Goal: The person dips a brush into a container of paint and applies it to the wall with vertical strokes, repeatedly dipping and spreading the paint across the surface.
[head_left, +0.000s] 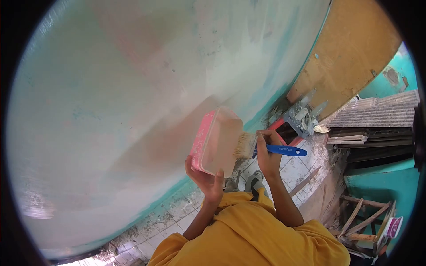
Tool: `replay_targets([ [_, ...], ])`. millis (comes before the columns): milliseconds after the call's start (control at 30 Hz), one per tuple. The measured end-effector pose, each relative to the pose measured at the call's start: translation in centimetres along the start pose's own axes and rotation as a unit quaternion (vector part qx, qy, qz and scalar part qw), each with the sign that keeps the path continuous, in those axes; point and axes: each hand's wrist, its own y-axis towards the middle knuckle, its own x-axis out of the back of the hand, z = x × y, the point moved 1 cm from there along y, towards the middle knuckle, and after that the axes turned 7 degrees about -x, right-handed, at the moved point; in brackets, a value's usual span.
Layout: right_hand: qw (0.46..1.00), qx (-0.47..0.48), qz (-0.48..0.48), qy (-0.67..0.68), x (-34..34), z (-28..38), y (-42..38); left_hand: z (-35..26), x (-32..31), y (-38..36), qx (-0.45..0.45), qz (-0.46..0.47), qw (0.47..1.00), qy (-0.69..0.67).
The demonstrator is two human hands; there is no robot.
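My left hand [208,181] is closed around the lower end of a pink plastic tub [203,139], thumb over its near edge. The tub is tilted, and its inside is coated with whitish paint. In my right hand [268,155] is a wide paintbrush [286,150] with a blue handle, gripped near the ferrule. Its pale bristles [244,145] point left and overlap the tub's right rim. Behind the tub rises a wall [146,80] with patchy white paint over green and pink, where the tub's shadow falls.
Dusty white tiles [306,170] cover the floor. To the right are a red-edged box [288,133] with plastic bags, stacked corrugated sheets [377,113], a wooden frame [366,217] and a purple-and-white tub [394,227]. A brown panel [350,48] stands beyond the wall's edge.
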Motion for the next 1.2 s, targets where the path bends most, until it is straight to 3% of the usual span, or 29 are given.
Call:
replay_targets([
  [300,0.993,-0.045,-0.097,0.047,0.7,-1.1,5.2,0.0,1.0,-0.1,0.005,-0.018,1.0,-0.021],
  [367,0.982,-0.121,-0.086,0.119,-0.1,0.9,7.6,-0.3,1.2,-0.1,-0.002,-0.024,1.0,-0.01],
  [567,0.963,0.009,-0.085,0.257,-5.4,4.9,15.1,-1.1,1.6,-0.8,0.016,-0.056,0.998,0.008],
  [633,0.949,0.011,-0.066,0.308,-6.8,3.5,16.7,-1.0,2.0,-1.2,0.024,-0.056,0.998,0.005],
  [767,0.962,-0.091,-0.075,0.246,-6.9,-8.4,14.6,-1.4,2.2,-1.9,0.039,-0.06,0.997,0.011],
  [867,0.972,-0.101,-0.078,0.196,-5.4,-11.4,14.1,-1.0,2.5,-2.2,0.053,-0.062,0.997,0.018],
  [1033,0.99,0.05,-0.03,0.127,-6.0,0.9,19.8,-1.0,2.6,-2.3,0.068,-0.062,0.996,0.016],
  [1100,0.981,0.108,-0.035,0.16,-6.4,8.5,21.1,-1.2,2.6,-2.1,0.065,-0.059,0.996,0.015],
  [1200,0.955,0.159,-0.009,0.252,-6.2,13.7,21.5,-1.3,2.1,-2.1,0.068,-0.064,0.996,0.003],
])
